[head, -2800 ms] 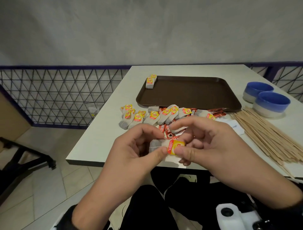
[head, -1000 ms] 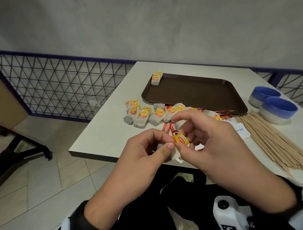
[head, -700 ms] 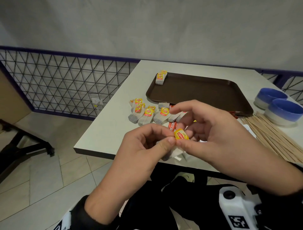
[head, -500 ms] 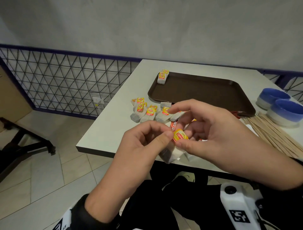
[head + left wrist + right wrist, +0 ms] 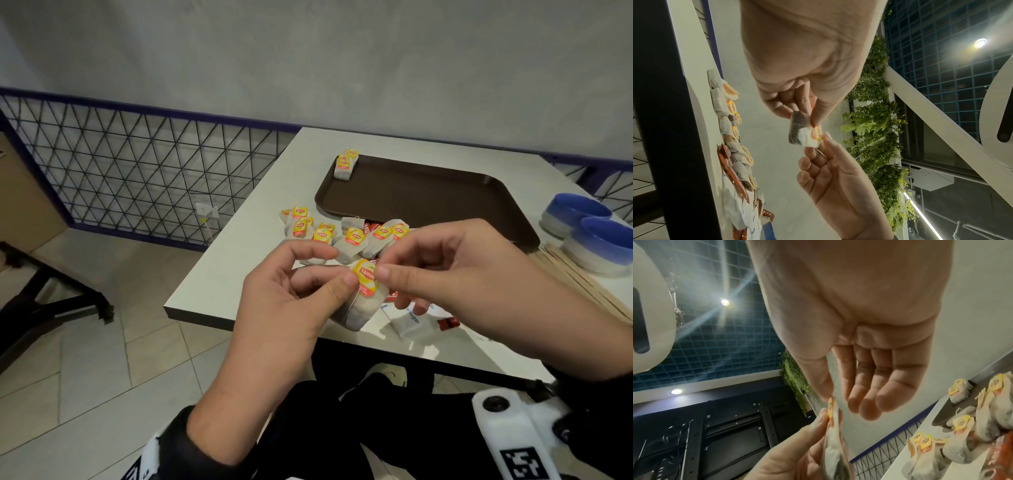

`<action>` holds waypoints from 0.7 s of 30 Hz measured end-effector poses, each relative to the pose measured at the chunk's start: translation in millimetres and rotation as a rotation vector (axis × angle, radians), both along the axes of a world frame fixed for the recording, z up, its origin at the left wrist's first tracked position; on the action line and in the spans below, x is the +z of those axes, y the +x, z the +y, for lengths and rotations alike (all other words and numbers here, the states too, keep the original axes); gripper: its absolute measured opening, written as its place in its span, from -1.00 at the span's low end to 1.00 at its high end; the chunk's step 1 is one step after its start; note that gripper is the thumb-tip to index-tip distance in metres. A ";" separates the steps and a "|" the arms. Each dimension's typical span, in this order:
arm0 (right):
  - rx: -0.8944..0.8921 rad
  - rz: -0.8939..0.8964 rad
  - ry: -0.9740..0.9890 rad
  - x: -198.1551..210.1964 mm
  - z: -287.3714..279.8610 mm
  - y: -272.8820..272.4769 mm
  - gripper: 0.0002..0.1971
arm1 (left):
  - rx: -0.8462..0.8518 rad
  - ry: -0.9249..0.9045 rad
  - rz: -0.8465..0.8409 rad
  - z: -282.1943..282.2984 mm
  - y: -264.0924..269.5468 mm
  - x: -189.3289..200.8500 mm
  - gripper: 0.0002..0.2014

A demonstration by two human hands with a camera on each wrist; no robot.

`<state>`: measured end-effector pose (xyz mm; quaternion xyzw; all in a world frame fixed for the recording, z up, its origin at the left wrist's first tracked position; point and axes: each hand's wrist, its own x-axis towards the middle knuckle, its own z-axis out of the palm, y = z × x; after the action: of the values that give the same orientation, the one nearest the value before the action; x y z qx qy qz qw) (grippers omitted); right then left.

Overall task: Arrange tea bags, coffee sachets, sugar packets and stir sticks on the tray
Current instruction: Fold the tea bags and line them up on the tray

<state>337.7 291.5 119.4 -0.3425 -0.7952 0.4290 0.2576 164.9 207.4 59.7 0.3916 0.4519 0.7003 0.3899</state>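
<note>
A tea bag with a yellow tag hangs above the table's near edge. My left hand pinches it by thumb and fingers, also in the left wrist view on the tea bag. My right hand pinches the tag's right edge with thumb and index tip; its other fingers are loose. The brown tray holds two tea bags in its far left corner. Several tea bags lie in front of the tray, over red coffee sachets. A sugar packet lies under my right hand.
Wooden stir sticks lie fanned out at the right. Two blue bowls stand beyond them. A wire mesh railing runs left of the table. The table's near edge is just below my hands.
The tag has turned from lying sideways to standing upright over the hanging bag. Both hands stay together on it at the table's near edge. The view has shifted slightly.
</note>
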 end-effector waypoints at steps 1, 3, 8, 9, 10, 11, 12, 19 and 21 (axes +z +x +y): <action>0.013 -0.014 -0.011 0.2 1.1 -1.6 -0.86 | 0.004 0.005 -0.003 0.8 -0.7 -0.1 -0.67; 0.043 -0.039 -0.028 0.2 4.4 -6.7 -0.90 | 0.007 0.011 -0.003 2.6 -2.2 -1.0 -0.66; 0.171 -0.225 -0.041 20.3 31.1 -26.6 -0.89 | 0.065 0.011 0.081 10.6 -20.3 -9.6 -0.68; 0.177 -0.270 -0.033 27.1 43.6 -31.8 -0.90 | 0.107 0.012 0.154 12.8 -28.4 -14.8 -0.73; 0.169 -0.303 -0.024 33.7 59.8 -37.5 -0.90 | 0.155 0.016 0.236 15.8 -37.8 -19.2 -0.80; 0.147 -0.324 -0.014 40.2 79.1 -43.6 -0.89 | 0.215 0.017 0.332 20.1 -48.8 -24.0 -0.81; 0.115 -0.343 -0.004 45.7 100.8 -51.4 -0.87 | 0.284 0.017 0.443 25.5 -60.8 -28.4 -0.80; -0.034 -0.453 -0.070 35.8 241.3 -115.6 -0.93 | 0.590 0.033 0.695 53.6 -94.7 -53.4 -0.86; -0.045 -0.496 -0.147 21.6 271.3 -128.0 -0.91 | 0.607 0.092 0.834 59.2 -91.7 -54.1 -0.90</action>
<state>209.7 562.8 141.1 -0.4724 -0.7929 0.3828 0.0387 73.2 266.6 5.6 0.5054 0.6308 0.5855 -0.0619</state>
